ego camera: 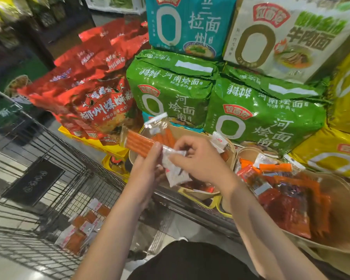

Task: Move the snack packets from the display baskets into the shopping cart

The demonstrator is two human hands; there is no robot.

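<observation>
My left hand (148, 168) holds a clear packet of orange sticks (143, 141) and a white snack packet (175, 172) above the middle display basket (190, 131). My right hand (198, 158) pinches the top of the white packet, fingers curled. A second basket (249, 152) at the right holds several red and orange snack packets (281, 184). The black wire shopping cart (55, 178) stands at the lower left, with several small packets (83, 225) lying on its bottom.
Big green noodle bags (261, 118), red bags (93, 98), and teal and cream bags are stacked behind the baskets. Yellow bags (335, 154) lie at the right. A yellow crate (93, 142) sits under the red bags. Tiled floor shows through the cart.
</observation>
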